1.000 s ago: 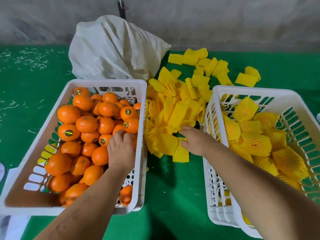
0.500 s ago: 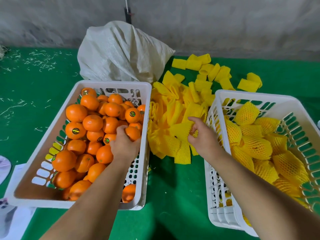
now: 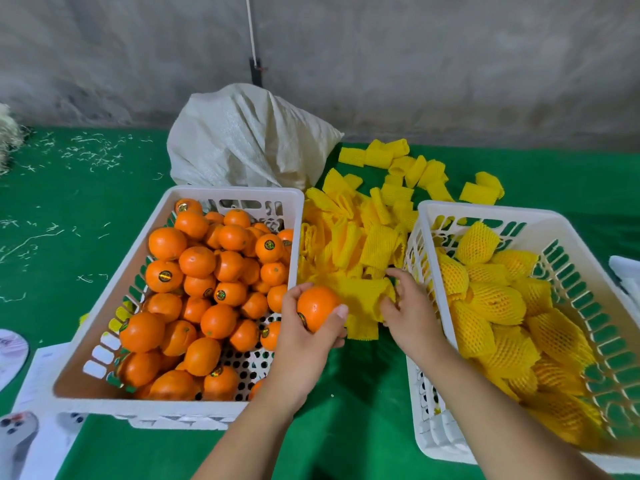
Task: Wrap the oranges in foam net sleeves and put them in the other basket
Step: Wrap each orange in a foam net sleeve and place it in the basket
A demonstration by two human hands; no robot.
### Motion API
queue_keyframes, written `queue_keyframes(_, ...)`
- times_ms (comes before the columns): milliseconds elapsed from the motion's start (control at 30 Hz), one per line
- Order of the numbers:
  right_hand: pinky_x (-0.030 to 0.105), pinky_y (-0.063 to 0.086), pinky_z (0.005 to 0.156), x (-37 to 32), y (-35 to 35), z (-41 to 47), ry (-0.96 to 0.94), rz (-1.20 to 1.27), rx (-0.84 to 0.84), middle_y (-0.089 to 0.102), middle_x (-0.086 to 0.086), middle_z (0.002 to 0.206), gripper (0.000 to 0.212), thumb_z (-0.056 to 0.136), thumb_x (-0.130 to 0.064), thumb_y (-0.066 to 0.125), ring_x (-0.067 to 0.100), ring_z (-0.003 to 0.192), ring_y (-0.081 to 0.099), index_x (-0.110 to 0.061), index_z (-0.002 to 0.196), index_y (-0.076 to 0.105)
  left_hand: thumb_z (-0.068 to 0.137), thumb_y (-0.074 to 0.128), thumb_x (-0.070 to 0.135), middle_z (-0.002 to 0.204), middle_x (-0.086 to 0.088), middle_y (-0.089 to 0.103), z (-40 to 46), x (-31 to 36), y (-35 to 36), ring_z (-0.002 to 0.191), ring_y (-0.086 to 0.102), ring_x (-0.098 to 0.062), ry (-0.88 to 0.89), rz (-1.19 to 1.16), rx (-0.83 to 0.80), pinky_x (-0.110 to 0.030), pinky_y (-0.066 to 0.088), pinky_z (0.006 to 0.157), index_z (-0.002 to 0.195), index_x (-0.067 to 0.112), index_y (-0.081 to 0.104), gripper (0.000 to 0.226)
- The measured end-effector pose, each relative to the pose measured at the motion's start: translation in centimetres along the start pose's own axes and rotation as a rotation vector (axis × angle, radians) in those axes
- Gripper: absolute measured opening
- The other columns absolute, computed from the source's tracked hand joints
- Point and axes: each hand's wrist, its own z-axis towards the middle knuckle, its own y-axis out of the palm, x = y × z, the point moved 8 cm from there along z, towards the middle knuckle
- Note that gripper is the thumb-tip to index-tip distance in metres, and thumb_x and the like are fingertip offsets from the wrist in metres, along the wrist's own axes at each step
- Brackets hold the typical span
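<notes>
My left hand grips one bare orange, lifted just past the right rim of the left white basket, which holds several bare oranges. My right hand pinches a yellow foam net sleeve at the near edge of the sleeve pile between the baskets. The orange sits right beside that sleeve's left end. The right white basket holds several oranges wrapped in yellow net.
A white woven sack lies behind the left basket against a grey wall. More loose sleeves are scattered on the green table cover behind the right basket. Papers lie at the near left corner.
My left hand lifted an orange out of the left basket and carried it right, to the sleeve pile. My right hand took hold of a sleeve and drew it toward the orange.
</notes>
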Motion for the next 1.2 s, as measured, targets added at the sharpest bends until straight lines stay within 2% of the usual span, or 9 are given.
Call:
queue_keyframes(200,0.045,0.064,0.066,0.3,0.8,-1.3,0.103,0.094,-0.147,0.070,-0.003,0.076,0.024,0.100,-0.023,0.061,0.018,0.071,0.069,-0.040,0.088,0.072,0.087,0.058,0.080,0.143,0.008,0.046,-0.9,-2.5,2.3,0.104,0.074,-0.020,-0.095,0.144,-0.330,-0.037,0.059,0.091,0.143,0.066,0.035,0.062)
queue_keyframes(333,0.037,0.058,0.067,0.2,1.1,-1.6,0.162,0.121,-0.137,0.069,-0.009,0.079,0.011,0.098,-0.024,0.066,0.016,0.078,0.066,-0.030,0.090,0.071,0.085,0.064,0.071,0.143,0.005,0.043,-1.1,-2.6,3.2,0.117,0.063,-0.006,-0.045,0.196,-0.326,-0.030,0.061,0.085,0.140,0.057,0.042,0.061)
queue_keyframes(567,0.026,0.037,0.056,-0.2,0.2,-2.5,0.046,-0.008,-0.056,0.044,-0.009,0.064,0.025,0.091,-0.020,0.075,0.004,0.057,0.041,-0.027,0.081,0.053,0.063,0.090,0.067,0.136,-0.014,0.059,-3.5,-5.5,3.3,0.101,0.076,-0.034,-0.286,-0.013,-0.382,-0.037,0.062,0.085,0.133,0.032,0.065,0.082)
queue_keyframes(733,0.025,0.043,0.059,-0.7,0.4,-2.3,0.039,0.057,-0.100,0.053,-0.009,0.062,0.027,0.087,-0.023,0.082,0.002,0.058,0.047,-0.028,0.079,0.057,0.070,0.089,0.062,0.162,0.022,0.022,-4.5,-4.2,5.1,0.128,0.064,-0.030,-0.253,-0.037,-0.494,-0.037,0.062,0.084,0.131,0.034,0.071,0.070)
queue_keyframes(800,0.026,0.051,0.060,-0.9,1.2,-2.9,0.082,0.148,-0.218,0.065,-0.011,0.067,0.019,0.088,-0.023,0.078,0.001,0.061,0.058,-0.032,0.081,0.063,0.071,0.087,0.062,0.165,0.024,0.010,-3.4,-3.2,4.6,0.147,0.041,-0.011,-0.198,0.040,-0.392,-0.038,0.064,0.082,0.134,0.028,0.068,0.074)
queue_keyframes(867,0.033,0.058,0.069,-1.0,1.3,-3.4,0.086,0.133,-0.249,0.072,-0.010,0.079,0.024,0.090,-0.015,0.070,0.008,0.073,0.067,-0.038,0.087,0.065,0.074,0.084,0.062,0.167,0.022,-0.002,-2.0,-1.9,3.7,0.136,0.016,0.029,-0.096,0.204,-0.295,-0.035,0.065,0.077,0.138,0.024,0.064,0.077)
queue_keyframes(933,0.041,0.061,0.081,-1.2,1.1,-3.5,0.072,0.137,-0.236,0.073,-0.008,0.091,0.030,0.091,-0.006,0.071,0.013,0.090,0.070,-0.036,0.092,0.067,0.076,0.079,0.063,0.168,0.020,-0.011,-0.7,-0.6,2.9,0.130,0.001,0.037,0.009,0.377,-0.262,-0.034,0.064,0.079,0.141,0.024,0.060,0.078)
queue_keyframes(1067,0.046,0.060,0.091,-1.6,0.7,-3.4,0.114,0.368,-0.133,0.076,0.000,0.102,0.019,0.092,-0.001,0.072,0.016,0.100,0.072,-0.019,0.095,0.069,0.077,0.071,0.075,0.158,0.007,0.040,1.4,0.9,2.4,0.145,0.043,-0.013,0.113,0.663,-0.339,-0.026,0.051,0.104,0.148,0.031,0.051,0.085)
queue_keyframes(1200,0.053,0.056,0.084,-1.1,-0.5,-3.2,0.162,0.519,-0.004,0.072,0.011,0.086,0.017,0.093,-0.003,0.073,0.019,0.082,0.067,-0.019,0.087,0.070,0.076,0.070,0.080,0.138,0.018,0.052,1.9,0.6,2.8,0.120,0.057,-0.003,0.196,0.712,-0.445,-0.012,0.047,0.093,0.143,0.041,0.048,0.080)
